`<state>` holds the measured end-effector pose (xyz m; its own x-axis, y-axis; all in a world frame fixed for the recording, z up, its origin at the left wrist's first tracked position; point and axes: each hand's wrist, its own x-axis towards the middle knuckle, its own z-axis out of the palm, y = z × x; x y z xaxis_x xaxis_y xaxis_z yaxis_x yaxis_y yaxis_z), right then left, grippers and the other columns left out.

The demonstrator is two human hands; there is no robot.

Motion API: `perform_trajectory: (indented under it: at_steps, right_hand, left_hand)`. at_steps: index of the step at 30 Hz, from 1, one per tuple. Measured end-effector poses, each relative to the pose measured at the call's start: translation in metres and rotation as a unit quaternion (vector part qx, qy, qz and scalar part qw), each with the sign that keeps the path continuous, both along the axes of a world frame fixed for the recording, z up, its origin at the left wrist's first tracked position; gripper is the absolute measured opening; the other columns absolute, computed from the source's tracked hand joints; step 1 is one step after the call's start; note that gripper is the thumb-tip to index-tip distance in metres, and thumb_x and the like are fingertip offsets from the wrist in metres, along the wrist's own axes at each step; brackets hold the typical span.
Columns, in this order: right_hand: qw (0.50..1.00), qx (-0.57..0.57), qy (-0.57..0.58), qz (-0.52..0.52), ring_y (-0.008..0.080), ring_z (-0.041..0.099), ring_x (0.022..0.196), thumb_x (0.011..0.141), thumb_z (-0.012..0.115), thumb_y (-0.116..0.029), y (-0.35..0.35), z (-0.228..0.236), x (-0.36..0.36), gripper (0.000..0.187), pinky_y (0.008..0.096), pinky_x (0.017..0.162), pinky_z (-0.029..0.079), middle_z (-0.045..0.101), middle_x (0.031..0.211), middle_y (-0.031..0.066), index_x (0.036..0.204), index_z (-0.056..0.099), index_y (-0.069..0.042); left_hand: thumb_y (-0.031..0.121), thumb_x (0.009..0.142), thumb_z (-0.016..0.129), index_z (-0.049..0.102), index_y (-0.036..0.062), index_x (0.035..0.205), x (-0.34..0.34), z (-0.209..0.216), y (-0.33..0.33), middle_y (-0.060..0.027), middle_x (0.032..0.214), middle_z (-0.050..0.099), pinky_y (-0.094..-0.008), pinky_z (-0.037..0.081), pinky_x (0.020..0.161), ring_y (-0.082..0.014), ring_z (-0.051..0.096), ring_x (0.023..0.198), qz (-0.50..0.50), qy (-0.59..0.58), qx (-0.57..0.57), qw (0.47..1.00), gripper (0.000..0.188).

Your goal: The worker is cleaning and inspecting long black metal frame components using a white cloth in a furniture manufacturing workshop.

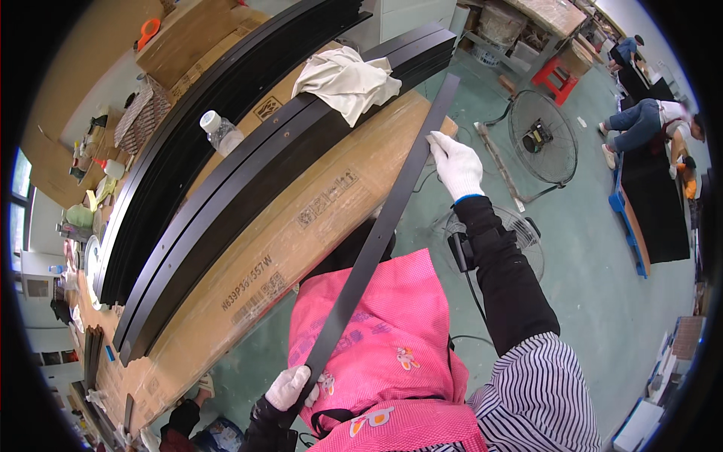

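Note:
A long flat black strip (374, 235) slants across in front of my pink apron, from lower left to upper right. My left hand (288, 387), in a white glove, grips its near end. My right hand (456, 164), gloved in white too, pinches its edge close to the far end. Beside the strip, long black panels (226, 197) lie stacked on a cardboard box (324, 203). A crumpled white cloth (343, 79) drapes over the stack's far part. Behind it, a clear bottle with a white cap (221, 132) stands near another pile of black panels (169, 154).
Two floor fans stand on the right, one a round black fan (542, 135), the other beneath my right arm. A red stool (556, 79) is farther back. At far right, a person (654, 128) bends over a black panel on a blue-edged pallet (629, 218).

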<state>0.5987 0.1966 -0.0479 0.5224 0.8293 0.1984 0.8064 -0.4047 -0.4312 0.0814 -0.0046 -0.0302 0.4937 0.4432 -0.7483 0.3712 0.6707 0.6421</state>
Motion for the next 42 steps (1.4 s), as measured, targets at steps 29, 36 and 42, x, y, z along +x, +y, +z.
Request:
perform_trajectory:
  at_steps: [29, 36, 42]
  right_hand:
    - [0.913, 0.084, 0.242, 0.318, 0.0162, 0.07, 0.079, 0.097, 0.067, -0.013, -0.058, -0.016, -0.045, 0.029, 0.0306, 0.075, 0.055, 0.074, 0.09, 0.0041, 0.125, 0.074, -0.01]
    - [0.94, 0.045, 0.215, 0.261, 0.0223, 0.075, 0.096, 0.098, 0.066, -0.012, -0.041, -0.014, -0.034, 0.028, 0.0311, 0.086, 0.056, 0.078, 0.109, 0.0118, 0.125, 0.074, -0.006]
    - [0.918, 0.037, 0.163, 0.358, 0.0258, 0.07, 0.076, 0.091, 0.073, -0.016, -0.082, -0.013, -0.075, 0.025, 0.0361, 0.069, 0.057, 0.068, 0.081, 0.0051, 0.115, 0.078, -0.021]
  left_hand:
    - [0.043, 0.109, 0.044, 0.071, -0.0038, 0.093, -0.067, -0.006, -0.028, -0.0101, 0.069, 0.069, -0.0323, 0.053, 0.06, -0.0196, 0.066, 0.061, -0.021, 0.11, -0.027, 0.993, 0.056]
    - [0.05, 0.108, 0.04, 0.067, -0.0019, 0.081, -0.06, -0.012, -0.031, -0.0085, 0.067, 0.068, -0.0316, 0.051, 0.062, -0.0186, 0.064, 0.062, -0.048, 0.121, -0.005, 0.991, 0.064]
    - [0.048, 0.109, 0.039, 0.068, -0.0006, 0.079, -0.065, -0.02, -0.032, -0.0087, 0.068, 0.069, -0.032, 0.051, 0.063, -0.0189, 0.066, 0.063, -0.065, 0.122, 0.009, 0.99, 0.064]
